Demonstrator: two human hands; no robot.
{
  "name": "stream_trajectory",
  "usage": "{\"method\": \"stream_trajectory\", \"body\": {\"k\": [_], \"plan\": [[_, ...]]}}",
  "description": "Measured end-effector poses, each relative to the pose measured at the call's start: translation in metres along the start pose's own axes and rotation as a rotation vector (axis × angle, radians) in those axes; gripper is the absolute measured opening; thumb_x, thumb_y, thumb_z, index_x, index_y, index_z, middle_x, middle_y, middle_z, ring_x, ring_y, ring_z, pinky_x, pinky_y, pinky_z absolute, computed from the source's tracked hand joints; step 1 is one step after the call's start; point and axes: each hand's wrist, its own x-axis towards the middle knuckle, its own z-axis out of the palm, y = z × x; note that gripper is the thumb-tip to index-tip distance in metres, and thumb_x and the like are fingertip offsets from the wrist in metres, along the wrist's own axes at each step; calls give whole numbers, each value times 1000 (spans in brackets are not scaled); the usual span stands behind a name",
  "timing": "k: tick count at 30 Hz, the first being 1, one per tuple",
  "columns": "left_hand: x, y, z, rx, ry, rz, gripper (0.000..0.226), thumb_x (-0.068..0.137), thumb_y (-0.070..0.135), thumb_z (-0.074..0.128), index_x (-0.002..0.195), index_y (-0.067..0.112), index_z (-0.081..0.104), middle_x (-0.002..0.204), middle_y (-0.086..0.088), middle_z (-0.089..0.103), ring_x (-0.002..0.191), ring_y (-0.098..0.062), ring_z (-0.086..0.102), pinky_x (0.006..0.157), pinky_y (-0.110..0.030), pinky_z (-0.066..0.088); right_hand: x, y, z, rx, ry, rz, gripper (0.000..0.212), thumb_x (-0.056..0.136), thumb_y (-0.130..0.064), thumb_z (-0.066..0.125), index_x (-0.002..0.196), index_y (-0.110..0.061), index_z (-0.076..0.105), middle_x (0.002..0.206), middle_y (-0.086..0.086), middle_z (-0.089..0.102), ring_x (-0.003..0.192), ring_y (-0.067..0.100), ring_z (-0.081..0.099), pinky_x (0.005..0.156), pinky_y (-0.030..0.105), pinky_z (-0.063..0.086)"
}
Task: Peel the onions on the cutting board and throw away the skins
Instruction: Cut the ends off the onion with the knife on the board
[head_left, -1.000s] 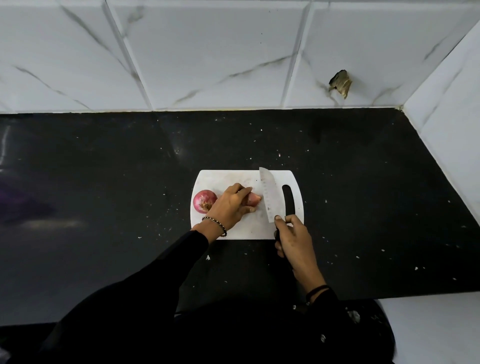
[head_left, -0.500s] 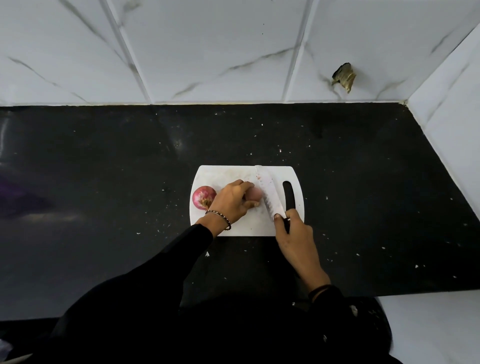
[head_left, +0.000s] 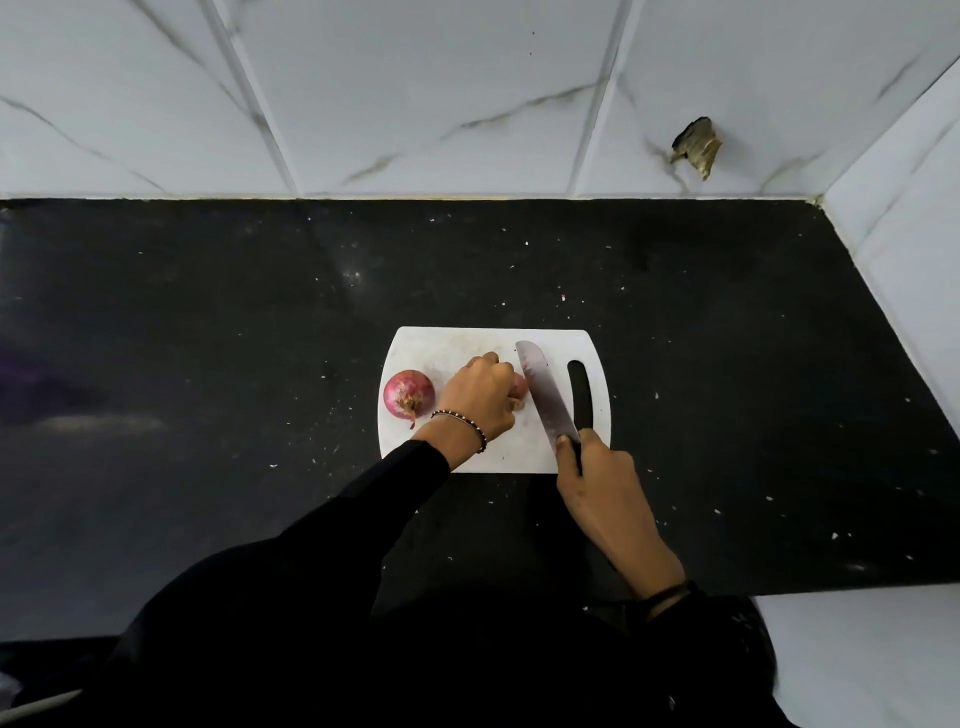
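On the white plastic cutting board (head_left: 467, 343), the left grip (head_left: 480, 395) clutches a pale pink onion (head_left: 520, 385) while the right grip (head_left: 602, 483) holds a steel-bladed knife (head_left: 543, 395) at its right end, tip pointing away, slightly leftward.

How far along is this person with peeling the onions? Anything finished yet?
Nothing looks finished: the onion on the left of the cutting board has its red skin on. In hand: the left hand holds a second onion, mostly hidden, while the right hand grips a knife with its blade at that onion's end. Left: peeling both and throwing the skins away.
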Motion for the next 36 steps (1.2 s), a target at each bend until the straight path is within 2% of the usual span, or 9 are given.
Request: {"method": "stream_trajectory", "body": {"k": [6, 9, 11, 14, 17, 20, 26, 31, 36], "plan": [[1, 1, -1, -1, -1, 7, 16, 87, 14, 63, 102, 12, 67, 105, -11, 58, 100, -29, 56, 78, -33, 46, 1, -8, 4, -56, -51, 17, 30, 107, -36, 31, 100, -12, 47, 82, 8, 57, 67, 19, 59, 56, 31, 47], [2, 3, 0, 19, -3, 28, 18, 89, 17, 62, 106, 13, 67, 108, -10, 58, 104, -27, 55, 83, -32, 47, 7, -15, 8, -72, -71, 20, 26, 108, -34, 29, 105, -13, 45, 87, 7, 57, 73, 22, 64, 67, 37, 57], [3, 5, 0, 19, 0, 30, 20, 89, 18, 62, 108, 13, 67, 109, -10, 59, 105, -27, 54, 84, -32, 48, 13, -18, 8, -73, -66, 12, 25, 108, -33, 29, 107, -13, 44, 86, 6, 55, 74, 24, 64, 71, 42, 58], [4, 6, -3, -5, -22, 16, 12, 88, 15, 62, 97, 14, 70, 99, -10, 61, 97, -28, 56, 75, -31, 44, 23, -23, 8, -75, -60, 3, 26, 108, -33, 28, 108, -13, 45, 87, 10, 57, 77, 28, 63, 71, 47, 56], [4, 4, -8, -35, -47, 3, 8, 86, 12, 61, 84, 14, 68, 88, -8, 57, 90, -29, 57, 68, -29, 39, 34, -28, 7, -73, -56, 5, 25, 108, -33, 28, 103, -13, 43, 89, 12, 57, 68, 23, 58, 55, 34, 45], [4, 3, -7, -53, -31, 16, 10, 87, 12, 61, 91, 11, 70, 95, -12, 61, 93, -29, 57, 75, -33, 46, 43, -32, 4, -55, -60, -3, 25, 108, -31, 29, 98, -13, 43, 79, 5, 52, 60, 14, 51, 46, 25, 31], [6, 1, -5, -58, -14, 33, 13, 88, 14, 61, 95, 14, 71, 97, -11, 62, 93, -27, 57, 72, -30, 45, 52, -36, 9, -61, -66, 8, 29, 108, -33, 28, 109, -10, 47, 78, 1, 47, 67, 18, 53, 59, 33, 42], [3, 2, -6, -53, -14, 39, 13, 87, 13, 61, 96, 15, 70, 95, -11, 61, 92, -27, 56, 73, -32, 49, 45, -37, 13, -45, -62, 16, 26, 109, -30, 28, 111, -10, 45, 78, 1, 48, 61, 12, 48, 49, 23, 35], [3, 2, -7, -40, -30, 42, 14, 89, 15, 60, 99, 14, 69, 98, -11, 61, 97, -26, 55, 77, -31, 47, 27, -34, 20, -49, -39, 38, 25, 108, -28, 27, 109, -9, 44, 77, 3, 49, 63, 13, 48, 53, 26, 37]]}}
